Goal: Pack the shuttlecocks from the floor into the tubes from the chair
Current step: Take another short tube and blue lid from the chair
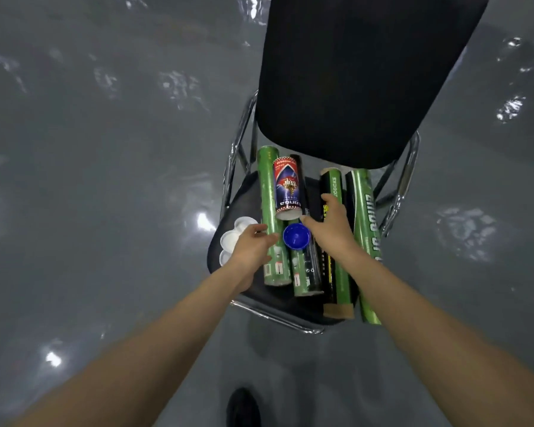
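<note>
Head view: chair (367,72) on grey floor (105,149), tubes lying side by side on black seat. Red tube (287,188) lies atop others, open end toward blue cap (296,237). White caps (232,238) at seat's left edge. Left hand (253,243): grip released, fingertips at leftmost green tube (270,186). Right hand (330,224): grip released, fingers stretched over black-and-green tube (333,184) toward blue cap.

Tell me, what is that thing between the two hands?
A blue cap lies between the left hand and the right hand, on top of the tubes on the chair. The head view shows it.
</note>
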The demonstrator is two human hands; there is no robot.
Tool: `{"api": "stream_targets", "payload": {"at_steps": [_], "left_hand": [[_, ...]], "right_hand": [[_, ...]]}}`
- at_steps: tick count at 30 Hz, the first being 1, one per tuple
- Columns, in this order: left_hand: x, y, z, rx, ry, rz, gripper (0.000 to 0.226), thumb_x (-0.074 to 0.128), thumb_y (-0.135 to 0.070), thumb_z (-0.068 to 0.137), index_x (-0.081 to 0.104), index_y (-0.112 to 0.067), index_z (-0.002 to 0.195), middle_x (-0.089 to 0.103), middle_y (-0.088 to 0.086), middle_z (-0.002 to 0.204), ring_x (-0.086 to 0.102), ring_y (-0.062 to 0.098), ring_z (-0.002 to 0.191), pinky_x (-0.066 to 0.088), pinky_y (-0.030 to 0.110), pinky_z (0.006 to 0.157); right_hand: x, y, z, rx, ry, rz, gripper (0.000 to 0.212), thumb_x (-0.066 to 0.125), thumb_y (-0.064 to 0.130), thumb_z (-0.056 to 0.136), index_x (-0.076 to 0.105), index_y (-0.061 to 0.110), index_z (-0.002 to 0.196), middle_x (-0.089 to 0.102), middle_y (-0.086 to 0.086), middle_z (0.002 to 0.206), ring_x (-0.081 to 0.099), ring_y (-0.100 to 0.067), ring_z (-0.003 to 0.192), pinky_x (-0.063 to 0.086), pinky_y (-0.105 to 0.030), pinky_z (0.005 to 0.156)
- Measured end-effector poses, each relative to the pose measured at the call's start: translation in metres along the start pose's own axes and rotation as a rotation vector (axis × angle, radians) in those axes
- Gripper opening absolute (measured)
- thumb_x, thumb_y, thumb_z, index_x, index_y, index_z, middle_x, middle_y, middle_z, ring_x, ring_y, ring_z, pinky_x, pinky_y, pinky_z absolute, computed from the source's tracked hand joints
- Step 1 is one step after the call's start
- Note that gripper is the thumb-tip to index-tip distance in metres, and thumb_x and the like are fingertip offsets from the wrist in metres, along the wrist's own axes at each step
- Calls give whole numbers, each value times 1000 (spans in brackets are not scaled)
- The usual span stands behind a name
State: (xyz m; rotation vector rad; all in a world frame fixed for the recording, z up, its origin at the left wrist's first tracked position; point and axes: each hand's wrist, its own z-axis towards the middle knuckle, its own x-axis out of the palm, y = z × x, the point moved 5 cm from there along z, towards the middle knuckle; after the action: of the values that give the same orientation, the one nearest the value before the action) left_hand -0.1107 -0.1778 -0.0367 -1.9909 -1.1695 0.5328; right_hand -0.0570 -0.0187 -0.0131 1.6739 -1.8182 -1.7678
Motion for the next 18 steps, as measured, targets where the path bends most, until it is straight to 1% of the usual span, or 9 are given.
{"api": "stream_targets", "payload": {"at_steps": [2,4,5,7,9,11,14,16,18], "left_hand": [[8,1,17,31,0,67,40,64,-19,90,49,-12,126,53,5,124,55,17,104,50,31,85],[18,6,34,77,-15,205,37,66,-19,88,51,-12,122,53,2,120,55,17,102,50,22,72],[22,8,42,98,-44,297,37,66,-18,87,52,-10,121,54,2,119,56,17,100,48,21,69],[29,14,61,103,-129,441,36,67,-16,86,53,-8,119,54,7,122,58,21,100,48,28,77],[35,21,80,62,-223,511,36,65,-14,86,52,-6,119,49,13,125,59,27,100,50,36,85],[42,23,94,56,-293,645,36,62,-14,87,49,-4,120,45,15,126,55,31,104,45,36,87],[52,26,111,62,-415,768,39,61,-19,88,49,-2,122,46,16,124,50,33,110,41,37,89],[54,27,120,57,-462,818,38,61,-19,87,51,-1,120,47,17,122,49,34,110,40,38,89],[53,29,128,72,-497,862,34,60,-17,88,54,-1,118,47,17,120,47,32,110,40,37,89]], "right_hand": [[5,2,26,25,7,32,72,66,29,87,26,15,145,28,-9,149,36,-25,134,37,-36,104],[10,0,54,53,10,52,79,70,36,82,26,15,145,34,-11,145,43,-27,129,43,-38,101],[14,-2,66,69,21,43,82,71,39,81,25,14,144,35,-11,144,44,-28,128,44,-39,101],[22,-7,86,116,63,12,86,72,42,79,23,13,143,32,-12,144,43,-30,127,43,-41,100],[35,-11,107,152,116,-41,93,74,47,74,20,13,143,32,-13,143,41,-32,128,42,-45,102],[47,-12,122,175,159,-110,101,76,53,68,18,14,142,32,-14,143,39,-32,129,40,-48,103],[61,-20,142,169,207,-189,105,77,54,66,15,15,141,32,-14,142,37,-32,129,40,-45,102],[66,-24,151,163,215,-184,102,79,50,65,16,16,138,36,-13,138,41,-31,126,43,-45,99],[73,-28,158,166,245,-139,98,80,46,64,18,17,134,42,-12,132,48,-31,118,47,-46,95]]}}
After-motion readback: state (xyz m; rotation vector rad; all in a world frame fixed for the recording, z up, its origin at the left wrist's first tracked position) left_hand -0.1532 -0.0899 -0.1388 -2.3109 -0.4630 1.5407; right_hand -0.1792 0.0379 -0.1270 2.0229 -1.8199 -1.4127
